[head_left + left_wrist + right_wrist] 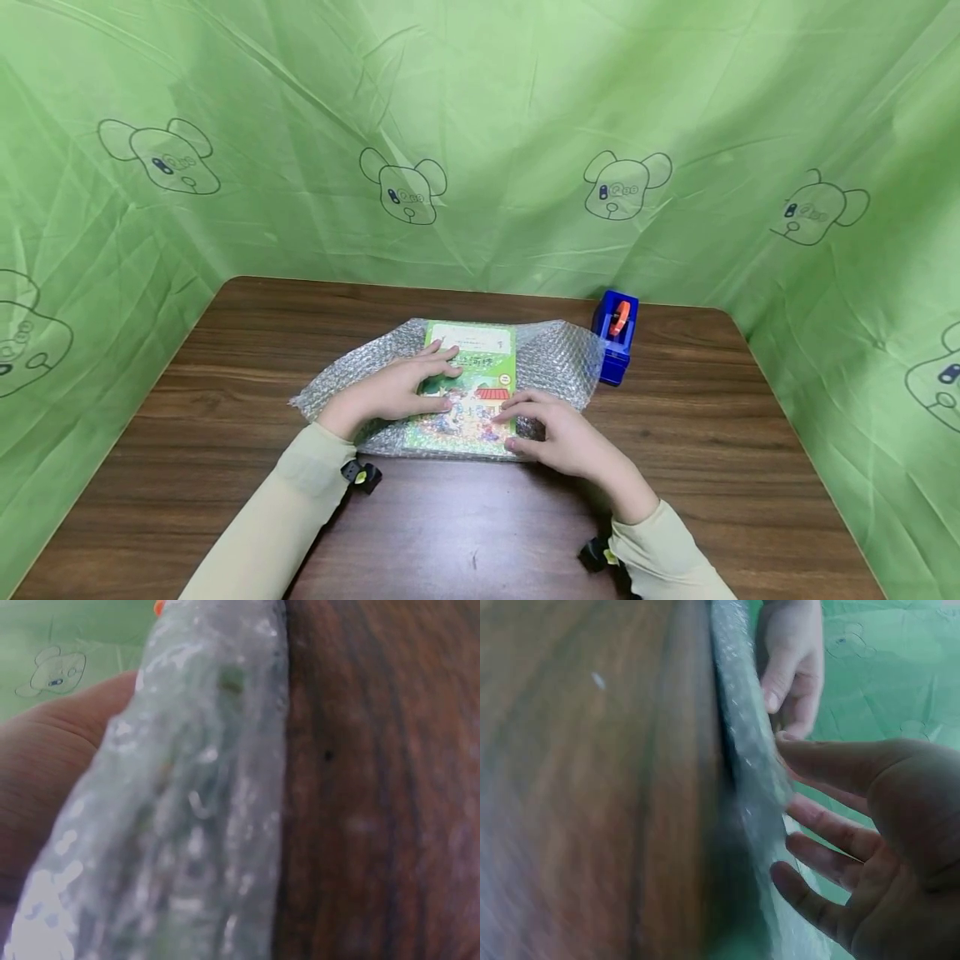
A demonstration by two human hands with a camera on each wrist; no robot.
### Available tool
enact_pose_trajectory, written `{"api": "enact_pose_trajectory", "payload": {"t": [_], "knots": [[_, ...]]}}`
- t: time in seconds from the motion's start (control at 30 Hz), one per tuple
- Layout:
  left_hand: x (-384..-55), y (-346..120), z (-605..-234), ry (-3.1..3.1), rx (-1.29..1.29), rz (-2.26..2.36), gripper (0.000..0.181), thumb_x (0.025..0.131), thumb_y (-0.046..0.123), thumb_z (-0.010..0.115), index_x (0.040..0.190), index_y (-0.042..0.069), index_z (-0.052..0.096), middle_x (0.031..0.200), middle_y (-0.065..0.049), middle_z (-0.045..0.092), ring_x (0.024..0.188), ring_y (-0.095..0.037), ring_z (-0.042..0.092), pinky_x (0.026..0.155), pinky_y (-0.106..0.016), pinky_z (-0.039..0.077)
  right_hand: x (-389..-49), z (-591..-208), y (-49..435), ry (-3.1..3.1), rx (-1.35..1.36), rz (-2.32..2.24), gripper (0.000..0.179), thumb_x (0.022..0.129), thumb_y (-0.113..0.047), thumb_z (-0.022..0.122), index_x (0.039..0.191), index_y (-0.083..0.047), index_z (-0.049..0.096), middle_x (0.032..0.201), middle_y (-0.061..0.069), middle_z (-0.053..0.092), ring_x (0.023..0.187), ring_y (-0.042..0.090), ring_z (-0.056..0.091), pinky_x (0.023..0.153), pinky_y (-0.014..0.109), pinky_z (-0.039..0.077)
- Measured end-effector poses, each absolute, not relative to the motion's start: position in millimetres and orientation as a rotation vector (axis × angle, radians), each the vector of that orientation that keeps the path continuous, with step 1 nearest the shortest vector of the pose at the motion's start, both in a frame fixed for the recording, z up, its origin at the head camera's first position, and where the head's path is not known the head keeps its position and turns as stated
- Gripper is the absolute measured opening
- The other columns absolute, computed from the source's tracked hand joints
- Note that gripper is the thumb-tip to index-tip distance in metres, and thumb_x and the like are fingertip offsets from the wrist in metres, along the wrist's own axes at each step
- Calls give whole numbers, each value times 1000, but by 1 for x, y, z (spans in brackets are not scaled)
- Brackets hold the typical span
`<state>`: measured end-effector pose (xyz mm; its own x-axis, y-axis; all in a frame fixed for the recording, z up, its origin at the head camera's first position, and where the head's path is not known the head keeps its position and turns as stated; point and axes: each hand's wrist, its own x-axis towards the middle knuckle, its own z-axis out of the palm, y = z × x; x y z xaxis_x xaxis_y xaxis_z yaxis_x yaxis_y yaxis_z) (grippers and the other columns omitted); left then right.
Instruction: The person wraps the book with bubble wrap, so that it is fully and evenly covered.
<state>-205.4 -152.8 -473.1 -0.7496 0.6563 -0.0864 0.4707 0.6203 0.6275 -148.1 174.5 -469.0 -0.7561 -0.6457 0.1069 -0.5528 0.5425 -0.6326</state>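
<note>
A green book (472,337) with an illustrated cover lies on the table in the head view. Bubble wrap (558,358) spreads out to both sides of it, and glints from the wrap show over the cover's lower part. My left hand (397,385) rests on the book's left side with fingers spread. At the lower right of the cover, the fingertips of my right hand (558,433) touch down, fingers loosely bent. Along the near edge the bubble wrap (202,787) is folded round, with green showing through. The right wrist view has both hands by this wrapped edge (754,742).
Behind the wrap's right end stands a blue tape dispenser (617,367) with an orange wheel (620,318). The brown wooden table (675,433) is bordered by green cloth (480,100) printed with mouse-like faces at the back and sides.
</note>
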Motion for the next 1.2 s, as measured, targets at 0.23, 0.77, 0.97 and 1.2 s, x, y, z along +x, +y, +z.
{"api": "enact_pose_trajectory", "payload": {"t": [0.23, 0.77, 0.97, 1.2], "knots": [[-205, -152, -474, 2533, 900, 862, 61, 103, 41, 76, 157, 15, 61, 180, -3, 25, 169, -34, 8, 126, -77, 11, -158, -465, 191, 2647, -915, -1114, 33, 95, -19, 87, 127, -11, 79, 135, 6, 73, 116, 27, 71, 89, 41, 63], [-204, -151, -473, 2533, 896, 861, 59, 103, 39, 77, 155, 14, 62, 180, -4, 26, 169, -33, 8, 129, -73, 12, -176, -458, 250, 2695, -541, -1174, 27, 100, -22, 83, 122, -7, 80, 96, -6, 79, 87, 11, 72, 79, 28, 58], [-204, -151, -473, 2530, 876, 860, 64, 103, 41, 77, 159, 16, 57, 181, -4, 24, 169, -33, 8, 129, -73, 11, -179, -456, 271, 2619, -465, -1032, 19, 104, -28, 78, 113, -12, 81, 88, -3, 75, 80, 15, 69, 72, 28, 54], [-205, -152, -474, 2527, 854, 847, 68, 104, 42, 76, 163, 20, 50, 181, -2, 22, 169, -32, 7, 129, -73, 11, -180, -461, 282, 2583, -359, -1016, 22, 103, -30, 78, 110, -9, 80, 86, 0, 75, 77, 16, 70, 67, 28, 53]]}}
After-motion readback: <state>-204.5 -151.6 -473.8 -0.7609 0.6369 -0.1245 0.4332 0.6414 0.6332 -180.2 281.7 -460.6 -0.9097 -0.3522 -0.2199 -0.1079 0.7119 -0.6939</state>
